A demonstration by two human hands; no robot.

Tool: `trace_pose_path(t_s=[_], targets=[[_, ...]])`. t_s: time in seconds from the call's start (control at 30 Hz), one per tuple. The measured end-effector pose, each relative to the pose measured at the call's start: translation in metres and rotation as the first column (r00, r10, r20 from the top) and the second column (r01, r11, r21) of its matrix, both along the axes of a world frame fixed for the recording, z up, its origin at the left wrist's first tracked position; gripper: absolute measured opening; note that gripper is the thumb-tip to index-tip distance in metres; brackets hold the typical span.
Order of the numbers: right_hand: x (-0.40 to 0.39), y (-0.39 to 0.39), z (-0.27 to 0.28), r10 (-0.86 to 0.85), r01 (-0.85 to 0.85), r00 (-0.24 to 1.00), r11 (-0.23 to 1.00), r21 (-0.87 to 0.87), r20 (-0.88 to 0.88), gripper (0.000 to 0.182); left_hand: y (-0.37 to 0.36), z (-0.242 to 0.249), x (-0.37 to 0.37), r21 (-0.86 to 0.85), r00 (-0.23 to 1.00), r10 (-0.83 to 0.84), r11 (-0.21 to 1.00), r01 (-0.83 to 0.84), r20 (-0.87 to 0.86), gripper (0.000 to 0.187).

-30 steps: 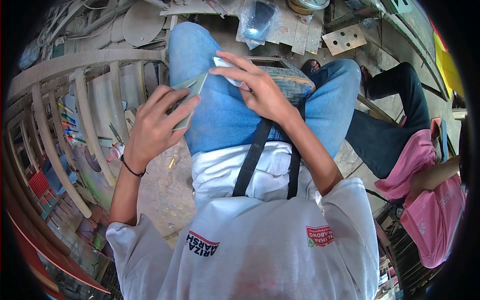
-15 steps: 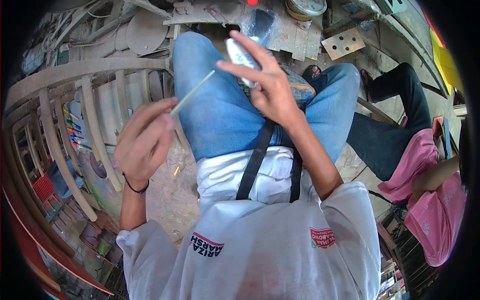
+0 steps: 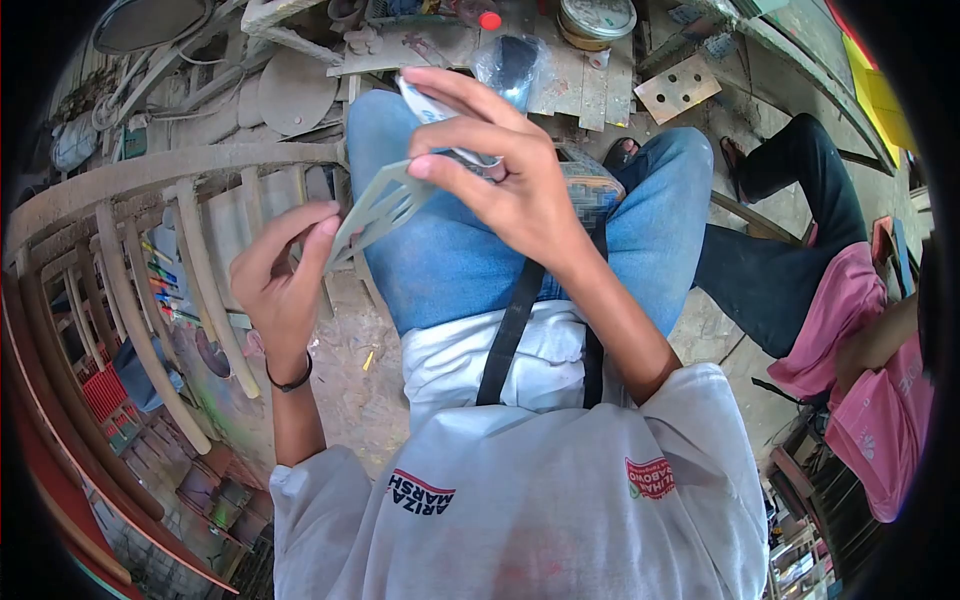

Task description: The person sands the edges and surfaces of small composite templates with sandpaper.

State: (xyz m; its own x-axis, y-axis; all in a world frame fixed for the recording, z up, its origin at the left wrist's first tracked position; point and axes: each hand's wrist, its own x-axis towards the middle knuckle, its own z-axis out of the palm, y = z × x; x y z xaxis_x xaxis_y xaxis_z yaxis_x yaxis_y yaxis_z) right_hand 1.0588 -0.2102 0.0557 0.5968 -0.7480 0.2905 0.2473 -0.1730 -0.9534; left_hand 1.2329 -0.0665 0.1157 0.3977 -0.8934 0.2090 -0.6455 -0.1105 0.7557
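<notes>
Between my two hands is a thin, pale green flat piece (image 3: 378,212) with cut-out slots, tilted over my left thigh. My left hand (image 3: 288,275) pinches its lower left end between thumb and fingertips. The thumb and a finger of my right hand (image 3: 500,160) grip its upper right end. A white packet or tube (image 3: 432,112) with blue marks is also held in my right hand, partly hidden behind the fingers. Both hands are above the lap of my blue jeans (image 3: 440,270).
A curved wooden railing (image 3: 180,160) stands at left. Ahead are a low wooden bench (image 3: 600,95), a plastic-wrapped dark item (image 3: 515,65), a round tub (image 3: 597,18) and a board with holes (image 3: 678,90). At right sits a person in a pink shirt (image 3: 835,310).
The pale green piece has turned from edge-on to show its slotted face. My right hand has moved left and now grips its upper end, and the white packet has moved left too.
</notes>
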Motion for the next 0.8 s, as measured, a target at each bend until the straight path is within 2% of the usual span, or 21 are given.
trace_pose_path(t_s=[0.07, 0.1, 0.17, 0.27, 0.37, 0.4, 0.43, 0.53, 0.6, 0.67, 0.7, 0.73, 0.77, 0.8], targets=[[0.005, 0.003, 0.007, -0.003, 0.003, 1.000, 0.998, -0.057, 0.008, 0.014, -0.003, 0.004, 0.003, 0.043, 0.964, -0.063, 0.996, 0.077, -0.257, 0.012], [0.009, 0.004, 0.010, -0.011, 0.013, 1.000, 0.992, -0.122, 0.017, 0.015, -0.005, 0.004, 0.005, 0.043, 0.966, -0.056, 0.997, 0.069, -0.251, 0.012], [0.013, 0.007, 0.013, -0.003, 0.006, 1.000, 0.989, -0.146, 0.021, 0.015, -0.009, 0.005, 0.009, -0.069, 0.937, -0.196, 0.980, 0.184, -0.290, 0.008], [0.017, 0.009, 0.016, -0.013, 0.012, 1.000, 0.971, -0.239, -0.003, 0.016, -0.015, 0.005, 0.004, -0.126, 0.918, -0.211, 0.976, 0.178, -0.336, 0.006], [0.018, 0.009, 0.015, -0.039, 0.027, 0.999, 0.957, -0.289, -0.037, 0.015, -0.016, 0.006, -0.001, -0.040, 0.917, -0.115, 0.993, 0.108, -0.382, 0.009], [0.018, 0.010, 0.015, -0.078, 0.051, 0.995, 0.927, -0.373, -0.058, 0.014, -0.016, 0.005, 0.000, -0.040, 0.916, -0.114, 0.993, 0.107, -0.384, 0.009], [0.018, 0.011, 0.016, -0.118, 0.071, 0.990, 0.888, -0.454, -0.077, 0.014, -0.015, 0.003, 0.000, -0.019, 0.933, -0.118, 0.993, 0.119, -0.341, 0.010], [0.018, 0.010, 0.020, -0.147, 0.077, 0.984, 0.863, -0.500, -0.102, 0.014, -0.015, -0.001, -0.001, 0.005, 0.964, -0.116, 0.993, 0.121, -0.241, 0.012], [0.014, 0.009, 0.022, -0.145, 0.068, 0.982, 0.865, -0.498, -0.118, 0.015, -0.018, -0.003, -0.001, 0.006, 0.977, -0.110, 0.994, 0.114, -0.181, 0.013], [0.009, 0.007, 0.022, -0.142, 0.058, 0.981, 0.868, -0.493, -0.135, 0.018, -0.020, -0.006, -0.003, -0.076, 0.982, -0.186, 0.980, 0.184, -0.020, 0.014], [0.007, 0.006, 0.021, -0.151, 0.084, 0.981, 0.900, -0.427, -0.126, 0.025, -0.020, -0.006, -0.006, -0.076, 0.983, -0.185, 0.980, 0.183, -0.020, 0.014], [0.005, 0.006, 0.019, -0.160, 0.108, 0.980, 0.928, -0.357, -0.118, 0.032, -0.018, -0.005, -0.011, -0.036, 0.988, -0.119, 0.993, 0.116, -0.094, 0.015], [0.001, 0.006, 0.018, -0.157, 0.106, 0.980, 0.928, -0.357, -0.118, 0.032, -0.016, -0.005, -0.014, 0.009, 0.985, -0.049, 0.999, 0.051, -0.166, 0.017], [-0.003, 0.008, 0.016, -0.135, 0.106, 0.981, 0.976, -0.191, -0.142, 0.039, -0.013, -0.003, -0.014, 0.011, 0.985, -0.047, 0.999, 0.049, -0.167, 0.017]])
